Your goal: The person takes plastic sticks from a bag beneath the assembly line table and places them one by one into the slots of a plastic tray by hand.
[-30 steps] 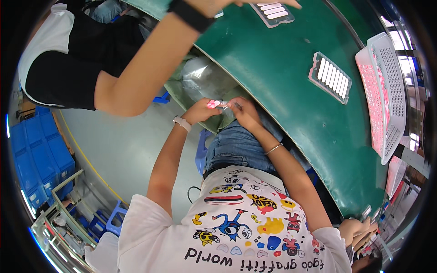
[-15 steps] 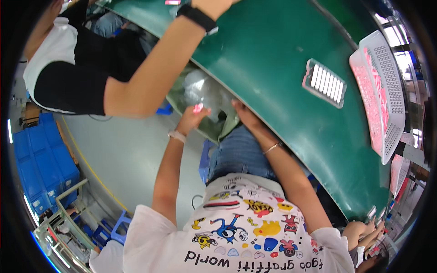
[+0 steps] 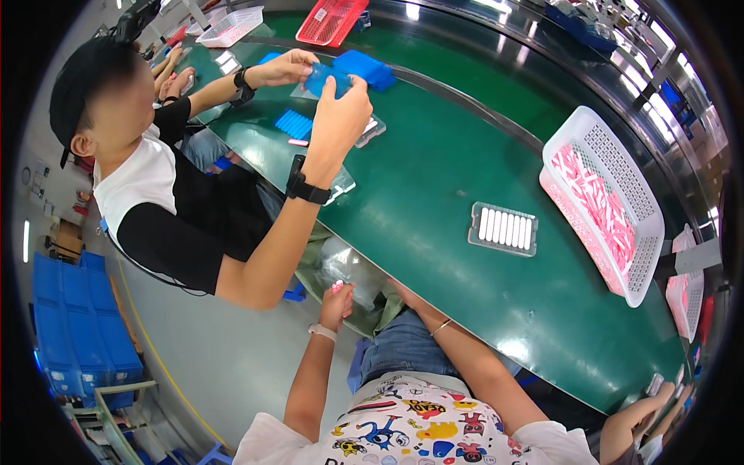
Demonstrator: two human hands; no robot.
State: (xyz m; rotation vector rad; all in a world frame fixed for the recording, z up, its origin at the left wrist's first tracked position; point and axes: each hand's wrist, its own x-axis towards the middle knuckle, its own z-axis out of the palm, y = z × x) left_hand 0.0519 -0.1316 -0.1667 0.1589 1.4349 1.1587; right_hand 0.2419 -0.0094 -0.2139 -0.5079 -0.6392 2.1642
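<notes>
One small pink-and-white piece (image 3: 337, 286) stays gripped in the left hand (image 3: 335, 308) near a clear plastic bag (image 3: 341, 260), seemingly one-handed work now the right hand (image 3: 404, 294), its grip too hidden to tell, has moved apart.

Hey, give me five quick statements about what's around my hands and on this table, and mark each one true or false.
1. The left hand holds a small pink piece. True.
2. The right hand is partly out of sight at the edge of the table. True.
3. The large basket is full of blue pieces. False: it holds pink and white pieces.
4. A co-worker holds up something blue. True.
5. The tray near that basket holds red sticks. False: its sticks are white.
</notes>
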